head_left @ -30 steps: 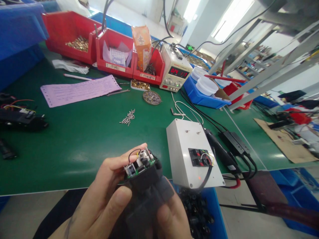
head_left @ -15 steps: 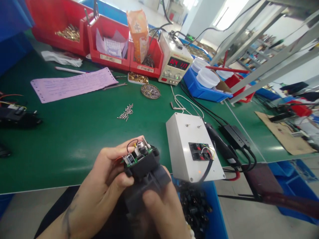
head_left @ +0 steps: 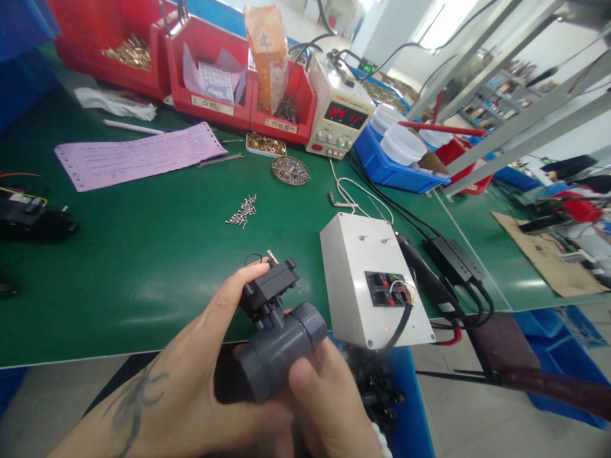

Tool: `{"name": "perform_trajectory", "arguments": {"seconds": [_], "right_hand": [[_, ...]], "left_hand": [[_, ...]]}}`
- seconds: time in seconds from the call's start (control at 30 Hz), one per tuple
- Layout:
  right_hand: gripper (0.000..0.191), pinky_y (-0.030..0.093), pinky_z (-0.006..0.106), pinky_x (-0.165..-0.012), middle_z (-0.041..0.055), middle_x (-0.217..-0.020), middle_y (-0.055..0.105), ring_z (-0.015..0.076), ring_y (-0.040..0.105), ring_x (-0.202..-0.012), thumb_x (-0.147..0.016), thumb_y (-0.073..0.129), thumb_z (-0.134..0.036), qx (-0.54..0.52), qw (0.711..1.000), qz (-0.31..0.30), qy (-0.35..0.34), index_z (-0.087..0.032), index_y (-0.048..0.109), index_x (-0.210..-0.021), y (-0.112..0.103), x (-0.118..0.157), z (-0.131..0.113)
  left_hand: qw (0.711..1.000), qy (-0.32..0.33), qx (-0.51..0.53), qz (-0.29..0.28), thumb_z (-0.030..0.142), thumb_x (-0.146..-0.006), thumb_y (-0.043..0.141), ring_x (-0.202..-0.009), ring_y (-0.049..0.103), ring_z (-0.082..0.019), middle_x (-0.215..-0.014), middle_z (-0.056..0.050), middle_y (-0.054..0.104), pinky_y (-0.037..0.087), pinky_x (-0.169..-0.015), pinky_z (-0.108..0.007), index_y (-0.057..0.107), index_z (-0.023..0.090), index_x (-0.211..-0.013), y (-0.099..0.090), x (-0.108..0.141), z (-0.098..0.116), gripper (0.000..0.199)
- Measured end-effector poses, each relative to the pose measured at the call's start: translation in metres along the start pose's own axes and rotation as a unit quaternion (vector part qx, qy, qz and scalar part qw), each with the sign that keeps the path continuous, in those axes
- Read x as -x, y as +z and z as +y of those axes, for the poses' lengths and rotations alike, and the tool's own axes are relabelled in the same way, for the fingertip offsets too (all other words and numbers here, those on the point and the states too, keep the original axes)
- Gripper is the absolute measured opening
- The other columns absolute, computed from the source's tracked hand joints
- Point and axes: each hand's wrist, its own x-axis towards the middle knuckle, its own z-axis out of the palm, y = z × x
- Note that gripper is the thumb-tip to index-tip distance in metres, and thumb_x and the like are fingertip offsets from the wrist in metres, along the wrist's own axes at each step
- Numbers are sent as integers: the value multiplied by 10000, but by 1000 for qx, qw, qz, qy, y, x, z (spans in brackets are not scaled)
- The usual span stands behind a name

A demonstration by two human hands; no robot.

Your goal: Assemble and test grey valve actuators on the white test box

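Observation:
Between my hands, above the near edge of the green table, is a motorized valve [head_left: 281,350]: a grey plastic pipe body with a black actuator housing [head_left: 270,286] on top. My left hand [head_left: 191,356] grips the housing, its fingers behind it and its thumb below the grey body. My right hand [head_left: 329,394] is closed round the right end of the grey body, thumb on its near side. A thin black wire loop and a metal pin stick up over the housing; its circuit board is turned away from view.
A grey box with terminals [head_left: 348,280] stands right of my hands. Beyond lie a pile of small screws [head_left: 242,211], a round dish of screws [head_left: 290,171] and a pink sheet [head_left: 138,156]. Red bins [head_left: 210,105] and a power supply [head_left: 329,137] line the back. Below is a blue crate [head_left: 417,407] of dark parts.
The valve has been tipped, so the grey body now shows and the circuit board is out of sight. My left thumb has moved from the housing down below the body.

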Motion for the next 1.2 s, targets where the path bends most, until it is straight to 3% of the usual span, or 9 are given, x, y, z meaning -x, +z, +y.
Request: {"name": "perform_trajectory", "arguments": {"seconds": [0.1, 0.2, 0.27, 0.33, 0.4, 0.6, 0.8, 1.0, 1.2], "right_hand": [[627, 574, 271, -618, 36, -894, 684, 171, 692, -658, -784, 837, -617, 91, 994, -52, 41, -220, 560, -1182, -4, 3, -16], [664, 483, 204, -480, -16, -790, 684, 118, 617, -495, -889, 780, -498, 286, 948, -102, 91, -254, 457, -1416, -12, 8, -59], [485, 533, 230, -589, -3, -835, 715, 131, 669, -613, -924, 745, -377, 457, 888, -18, -50, -250, 554, -1351, -21, 4, -98], [319, 546, 281, -711, 16, -885, 723, 172, 696, -777, -899, 753, -337, 580, 763, 117, -261, -243, 667, -1191, -34, -13, -136], [294, 545, 352, -844, 31, -905, 711, 194, 682, -833, -840, 777, -342, 624, 671, 171, -363, -215, 703, -1096, -52, -39, -169], [526, 558, 359, -742, 58, -820, 709, 198, 663, -754, -629, 884, -537, 626, 769, 30, -128, -161, 722, -959, -90, -103, -204], [454, 544, 333, -732, 64, -842, 725, 187, 664, -757, -701, 841, -543, 615, 772, 50, -154, -172, 714, -930, -95, -101, -195], [420, 528, 345, -809, 78, -854, 726, 208, 653, -811, -821, 736, -602, 623, 742, 87, -232, -182, 718, -818, -101, -96, -182], [604, 520, 384, -844, 86, -830, 720, 238, 660, -835, -873, 601, -781, 628, 721, 103, -274, -201, 694, -734, -107, -97, -172]], "left_hand": [[1000, 22, -1, 10, 351, -734, 831, -1280, 652, -351, -1482, -62, 602, 607, -999, -437, 291, 412, -1538, 6, -5, 4, 970], [992, -9, 124, 37, 334, -778, 754, -1225, 692, -327, -1425, -88, 649, 612, -975, -379, 379, 322, -1473, 7, -10, 4, 790], [980, -59, 188, 40, 380, -784, 767, -1258, 670, -337, -1448, -95, 636, 596, -999, -377, 405, 299, -1459, 5, -13, -2, 771], [966, -105, 234, 31, 452, -783, 784, -1301, 636, -348, -1484, -103, 608, 580, -1020, -374, 393, 294, -1482, 4, -16, -10, 816], [954, -137, 265, 26, 498, -793, 765, -1330, 610, -355, -1510, -121, 580, 564, -1039, -379, 381, 282, -1499, 4, -18, -18, 833], [950, -141, 277, 13, 503, -777, 764, -1318, 612, -378, -1480, -160, 590, 558, -1048, -428, 392, 258, -1498, 7, -24, -22, 847], [953, -131, 272, 17, 498, -766, 787, -1285, 637, -368, -1474, -155, 595, 548, -1058, -434, 408, 265, -1483, 6, -25, -22, 843], [951, -130, 279, 12, 518, -769, 804, -1263, 653, -273, -1442, -97, 621, 545, -1035, -301, 413, 280, -1449, 7, -26, -22, 819], [948, -125, 292, 13, 501, -773, 816, -1226, 669, -240, -1402, -73, 643, 545, -1004, -250, 410, 283, -1444, 8, -26, -20, 814]]}}
